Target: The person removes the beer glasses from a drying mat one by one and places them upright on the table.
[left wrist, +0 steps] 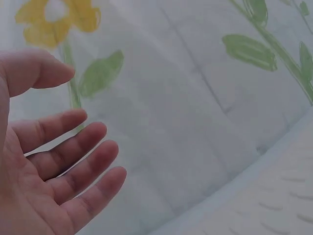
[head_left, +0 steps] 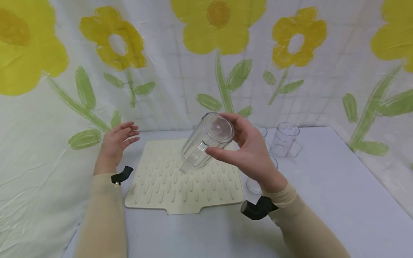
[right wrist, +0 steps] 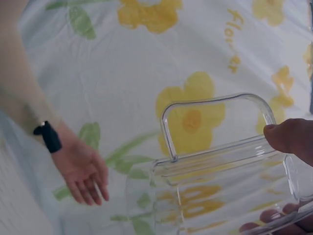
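Note:
My right hand [head_left: 255, 154] grips a clear mug [head_left: 209, 139] near its base, the thumb on one side and the fingers curled round the other. The mug is tilted, base up towards me and mouth pointing down to the left, above a cream ridged drying mat [head_left: 155, 195]. In the right wrist view the mug's handle [right wrist: 217, 101] stands out beside the thumb. My left hand [head_left: 117, 143] is raised off the mat's far left corner, fingers relaxed and spread, holding nothing; the left wrist view shows the palm [left wrist: 54, 181].
To the right of the mat stands an upright clear mug [head_left: 284, 141]. Two more glasses, one farther back [head_left: 260, 129] and one nearer [head_left: 254, 186], are partly hidden behind my right hand. A white curtain [head_left: 167, 82] with yellow flowers hangs behind the white table [head_left: 322, 193].

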Demonstrator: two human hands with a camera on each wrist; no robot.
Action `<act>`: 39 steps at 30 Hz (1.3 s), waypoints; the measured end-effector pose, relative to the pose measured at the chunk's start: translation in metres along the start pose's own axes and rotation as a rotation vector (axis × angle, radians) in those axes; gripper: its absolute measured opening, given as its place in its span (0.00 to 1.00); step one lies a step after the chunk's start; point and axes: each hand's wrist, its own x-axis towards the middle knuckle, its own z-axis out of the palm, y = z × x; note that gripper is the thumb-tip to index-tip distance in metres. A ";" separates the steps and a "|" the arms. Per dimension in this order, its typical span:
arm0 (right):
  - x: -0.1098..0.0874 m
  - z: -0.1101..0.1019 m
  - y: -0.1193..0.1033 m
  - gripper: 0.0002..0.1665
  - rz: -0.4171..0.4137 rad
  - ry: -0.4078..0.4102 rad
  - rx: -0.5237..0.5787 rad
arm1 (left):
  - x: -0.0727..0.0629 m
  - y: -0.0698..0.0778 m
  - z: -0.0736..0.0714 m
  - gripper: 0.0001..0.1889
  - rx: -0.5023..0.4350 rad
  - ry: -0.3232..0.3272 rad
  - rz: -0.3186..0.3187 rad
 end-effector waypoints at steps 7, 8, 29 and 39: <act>0.002 -0.010 -0.002 0.44 -0.006 0.044 0.033 | -0.012 0.057 0.056 0.18 0.047 -0.116 0.301; 0.002 -0.011 -0.002 0.44 -0.004 0.049 0.038 | -0.014 0.063 0.064 0.19 0.048 -0.139 0.336; 0.000 -0.016 0.003 0.44 -0.021 0.086 0.140 | -0.073 0.100 0.182 0.35 0.358 -0.400 0.712; 0.000 -0.013 0.004 0.44 -0.039 0.103 0.151 | -0.078 0.091 0.206 0.45 0.540 -0.483 0.763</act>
